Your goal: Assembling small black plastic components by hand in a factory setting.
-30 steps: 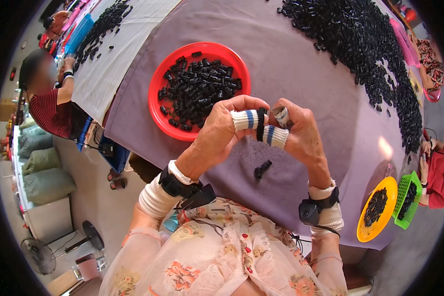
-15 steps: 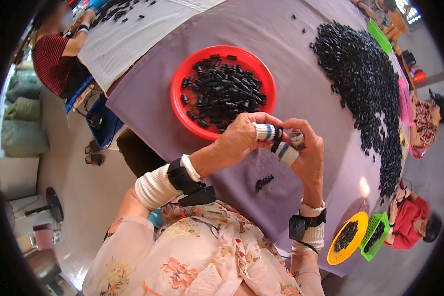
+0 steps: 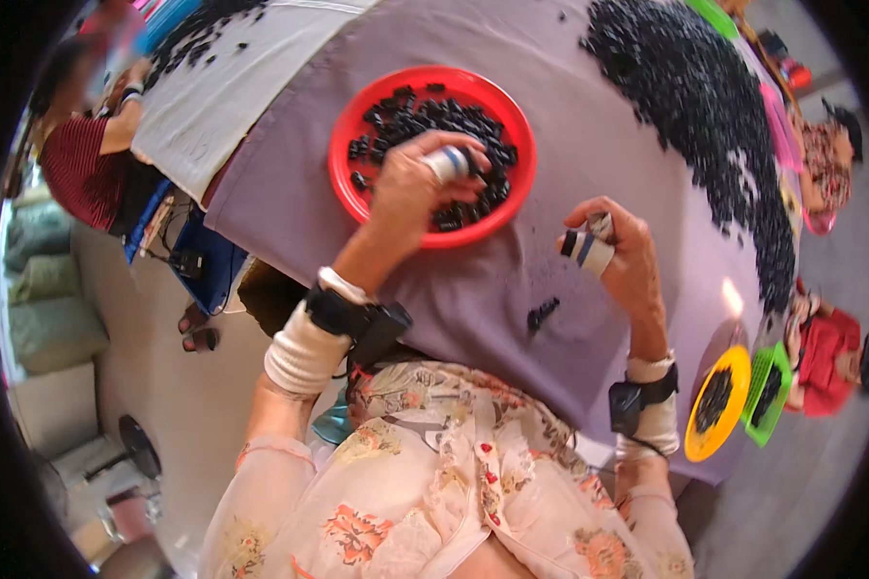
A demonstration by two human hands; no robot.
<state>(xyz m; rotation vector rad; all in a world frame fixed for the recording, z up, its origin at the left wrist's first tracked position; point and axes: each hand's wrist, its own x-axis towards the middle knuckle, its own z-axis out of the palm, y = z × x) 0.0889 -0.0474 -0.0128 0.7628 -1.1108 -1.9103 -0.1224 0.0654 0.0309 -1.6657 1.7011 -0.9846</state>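
My left hand (image 3: 410, 183) hangs over a red basin (image 3: 525, 159) piled with small black plastic parts (image 3: 410, 118). Its fingers are bent and blurred by motion, so I cannot tell if they hold a part. Apart from it, over the cloth, my right hand (image 3: 632, 251) is closed, thumb against curled fingers. A small pale, shiny bit shows by the thumb; what the fingers hold is hidden. Striped knit finger sleeves cover a finger on each hand. Below the right hand lies a small cluster of black parts (image 3: 543, 314) on the purple-grey cloth (image 3: 444, 309).
A large heap of black parts (image 3: 686, 87) spreads along the right. A yellow tray (image 3: 697, 439) and a green basket (image 3: 777, 410) stand at the table's right edge. People sit left and right; a blue crate (image 3: 212, 246) stands beyond the left edge.
My hands have parted. The left has moved up and left over the basin; the right has shifted right and slightly up. The view has also shifted a little.
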